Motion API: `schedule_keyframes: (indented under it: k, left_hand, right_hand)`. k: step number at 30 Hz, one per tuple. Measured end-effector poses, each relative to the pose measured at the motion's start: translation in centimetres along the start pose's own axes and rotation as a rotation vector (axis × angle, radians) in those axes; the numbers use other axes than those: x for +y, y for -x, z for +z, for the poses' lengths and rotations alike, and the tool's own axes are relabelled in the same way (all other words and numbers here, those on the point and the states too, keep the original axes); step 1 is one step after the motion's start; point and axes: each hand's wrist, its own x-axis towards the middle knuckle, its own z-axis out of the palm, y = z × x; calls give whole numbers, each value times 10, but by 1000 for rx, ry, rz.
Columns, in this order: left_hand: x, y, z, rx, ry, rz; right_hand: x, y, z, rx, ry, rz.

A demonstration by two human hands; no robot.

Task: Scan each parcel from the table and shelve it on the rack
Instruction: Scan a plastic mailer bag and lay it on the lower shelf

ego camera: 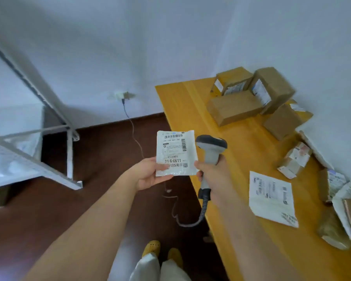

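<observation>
The left hand is pinching the bottom-left corner of a small white mailer parcel, thumb on its front, and is holding it upright just off the near-left edge of the yellow worktop, above the dark floor. Its shipping label is facing the camera, with barcodes and the printed number 71-6-6611 showing. The right hand is gripping the handle of a grey barcode scanner, fingers curled round it, right beside the parcel's right edge; the scanner's head is rising beside the label and its coiled cable is hanging down past the worktop edge.

On the worktop, cardboard boxes are sitting piled in the far corner against the wall. A flat white mailer bag is lying nearer the camera than those boxes, and more small parcels are crowding along the wall-side edge. The white metal rack is standing across the floor from the worktop, with pale parcels lying blurred on its shelf.
</observation>
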Motion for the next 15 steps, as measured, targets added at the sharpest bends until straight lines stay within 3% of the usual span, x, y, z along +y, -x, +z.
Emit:
schedule_keyframes:
  k: [6, 15]
  left_hand:
    - [-10, 119, -109, 120, 196, 183]
    - [-81, 281, -293, 255, 549, 305]
  right_hand:
    - [26, 37, 113, -241, 138, -27]
    - [102, 176, 286, -474, 276, -4]
